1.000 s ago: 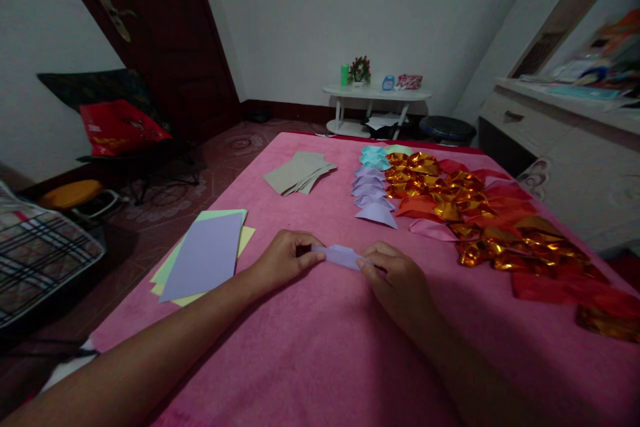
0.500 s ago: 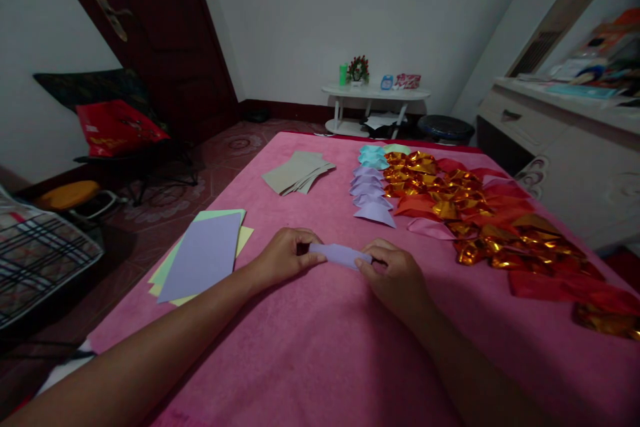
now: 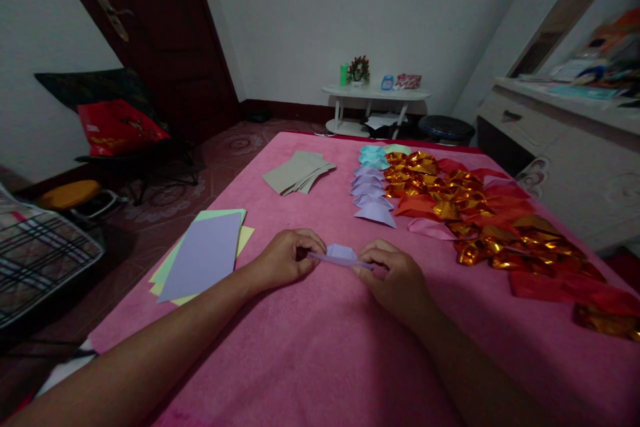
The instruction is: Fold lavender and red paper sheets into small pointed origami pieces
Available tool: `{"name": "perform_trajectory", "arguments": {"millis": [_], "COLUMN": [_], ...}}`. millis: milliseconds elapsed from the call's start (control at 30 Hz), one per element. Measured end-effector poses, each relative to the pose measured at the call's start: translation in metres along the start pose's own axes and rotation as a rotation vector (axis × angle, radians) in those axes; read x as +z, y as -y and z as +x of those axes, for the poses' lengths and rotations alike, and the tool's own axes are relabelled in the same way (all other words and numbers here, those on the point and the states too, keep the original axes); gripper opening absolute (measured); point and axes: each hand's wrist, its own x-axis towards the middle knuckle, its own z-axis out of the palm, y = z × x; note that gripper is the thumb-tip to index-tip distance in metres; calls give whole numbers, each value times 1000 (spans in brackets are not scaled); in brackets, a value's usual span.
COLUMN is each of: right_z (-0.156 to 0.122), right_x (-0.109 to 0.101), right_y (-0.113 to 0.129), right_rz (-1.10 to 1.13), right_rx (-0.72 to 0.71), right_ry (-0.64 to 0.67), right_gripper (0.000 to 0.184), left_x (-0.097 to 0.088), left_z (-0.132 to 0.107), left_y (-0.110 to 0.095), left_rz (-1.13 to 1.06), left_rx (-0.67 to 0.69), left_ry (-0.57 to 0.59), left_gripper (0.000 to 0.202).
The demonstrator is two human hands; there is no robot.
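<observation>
Between my two hands is a folded piece of purple paper (image 3: 342,252), held low over the pink cloth. My left hand (image 3: 293,257) pinches its left end with thumb and fingers. At the right end, my right hand (image 3: 393,271) grips the paper the same way. A narrow folded strip faces me, and a wider flap with slanted corners shows behind it. Beyond my hands, a column of folded purple paper pieces (image 3: 371,193) lies on the cloth. Left of my left forearm rests a stack of purple, green and yellow sheets (image 3: 203,257).
The pink cloth (image 3: 280,360) covers the table. Grey-beige sheets (image 3: 299,172) lie fanned out at the back left. Rows of shiny gold folded pieces (image 3: 410,173) and red folded pieces (image 3: 565,288) fill the right side. A white side table (image 3: 375,91) stands by the wall.
The purple paper has turned between my hands: its front face has tipped to a thin strip, and the flap behind now shows. Both hands keep nearly the same place.
</observation>
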Motion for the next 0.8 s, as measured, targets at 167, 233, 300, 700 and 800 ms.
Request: {"name": "perform_trajectory", "arguments": {"millis": [167, 233, 300, 700, 800], "right_z": [0, 2, 4, 2, 3], "right_x": [-3, -2, 1, 4, 3], "right_y": [-2, -5, -8, -12, -12], "right_rz": [140, 144, 111, 123, 121], "right_rx": [-18, 10, 40, 106, 111], "right_ry": [50, 38, 5, -48, -27], "right_gripper": [35, 34, 25, 13, 12], "left_x": [-10, -13, -11, 19, 22], "left_z": [-5, -7, -9, -20, -20], "left_y": [-6, -13, -22, -40, -38], "left_rz": [41, 92, 178, 772, 857], "left_rx": [100, 99, 90, 157, 212], "left_ry": [142, 163, 154, 55, 49], "left_gripper": [31, 25, 16, 30, 23]}}
